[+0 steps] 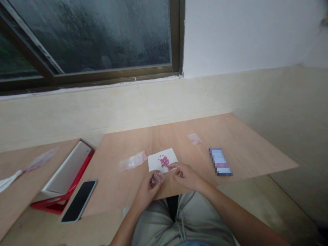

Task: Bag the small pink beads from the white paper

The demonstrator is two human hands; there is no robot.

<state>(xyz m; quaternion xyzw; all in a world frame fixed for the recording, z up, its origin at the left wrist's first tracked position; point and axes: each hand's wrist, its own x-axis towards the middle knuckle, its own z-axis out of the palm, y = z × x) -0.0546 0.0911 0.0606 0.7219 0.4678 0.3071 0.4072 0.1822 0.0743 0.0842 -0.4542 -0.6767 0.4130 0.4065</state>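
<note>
Pink little beads [164,161] are piled on a white sheet of paper [162,160], which lies flat near the front edge of the wooden table [246,147]. The right hand [185,175] is placed at the front right corner of the paper, and its fingertips [171,167] are pinched close together right at the edge of the bead pile. It cannot be told if a bead is held between them. The left hand [151,186] is kept just in front of the paper, at the table's front edge. A small clear bag [156,177] is held in its fingers, which are closed around it.

Another clear plastic bag [133,161] is laid flat just left of the paper, close to it. A tiny bag with pink inside [194,138] is seen farther back, toward the table's far edge and a bit to the right. A blurred flat packet [220,161] is laid well to the right of the paper. A black phone [79,200] is set at the front left corner of the table. Beside it, a red and white box [67,177] is leaned in the gap between this table and the next one.
</note>
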